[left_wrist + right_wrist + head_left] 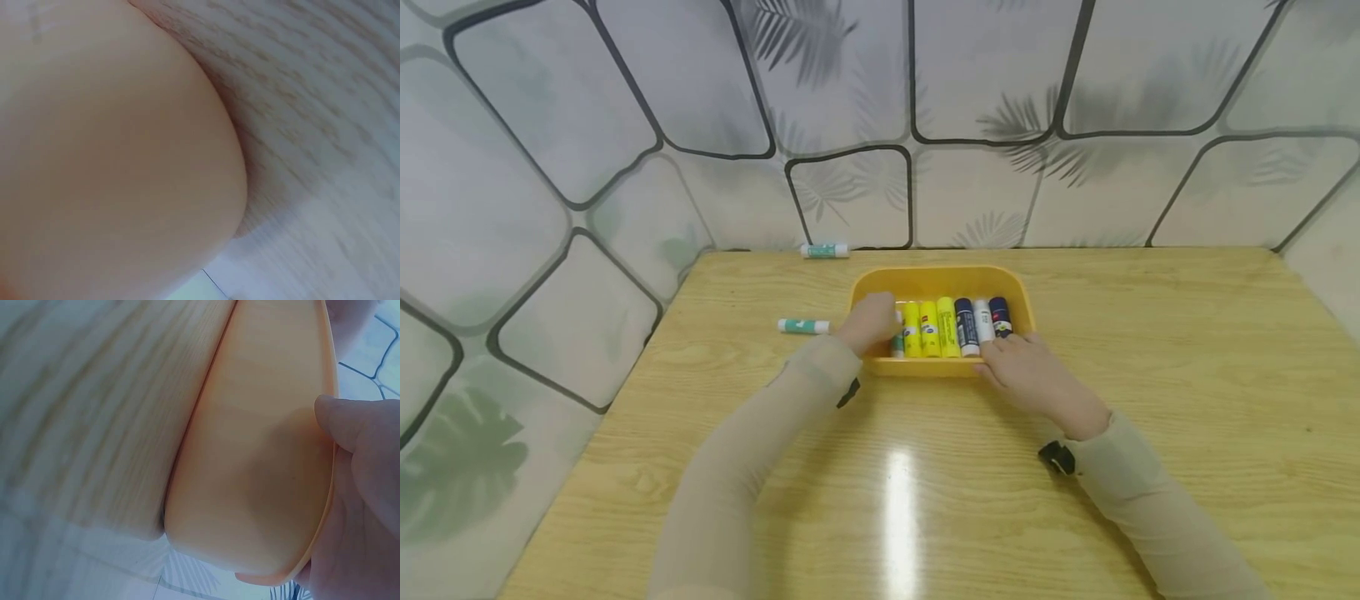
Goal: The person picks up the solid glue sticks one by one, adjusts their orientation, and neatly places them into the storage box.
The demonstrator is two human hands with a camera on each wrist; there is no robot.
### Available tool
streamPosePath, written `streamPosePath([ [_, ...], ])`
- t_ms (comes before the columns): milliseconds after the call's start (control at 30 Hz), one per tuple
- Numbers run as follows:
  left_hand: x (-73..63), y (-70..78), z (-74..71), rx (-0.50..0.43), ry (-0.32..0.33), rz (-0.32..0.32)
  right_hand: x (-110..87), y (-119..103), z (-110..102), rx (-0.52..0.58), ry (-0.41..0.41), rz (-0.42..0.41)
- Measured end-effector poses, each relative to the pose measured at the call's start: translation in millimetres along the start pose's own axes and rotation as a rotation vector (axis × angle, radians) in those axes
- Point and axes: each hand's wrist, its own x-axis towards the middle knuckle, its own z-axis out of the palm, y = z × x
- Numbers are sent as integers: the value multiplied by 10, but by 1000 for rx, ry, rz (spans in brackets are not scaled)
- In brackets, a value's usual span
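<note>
A yellow-orange tray (925, 367) holds a row of glue sticks: yellow ones (929, 329), navy ones (966, 327) and a white one (983, 321). My left hand (871, 321) reaches over the tray's left end. Its curled fingers are at a teal-and-white glue stick (898, 343) lying left of the yellow ones; the fingertips are mostly hidden. At the front right, my right hand (1024, 371) grips the tray rim. In the right wrist view, the thumb (340, 422) presses the tray's outer wall (250, 456), with the other fingers over the rim.
Left of the tray lies another teal-and-white glue stick (803, 326). A similar one (824, 250) lies at the table's back edge, by the patterned backdrop (850, 196). The wooden table (1150, 350) extends right and forward of the tray. Mostly a blurred pale surface fills the left wrist view.
</note>
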Motion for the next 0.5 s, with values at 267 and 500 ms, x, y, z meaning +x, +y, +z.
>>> streamPosePath([
  [267, -9, -6, 3, -9, 0, -2, -1, -9, -15, 5, 0, -1],
  [500, -42, -4, -24, 6, 8, 21, 0, -10, -17, 18, -3, -1],
])
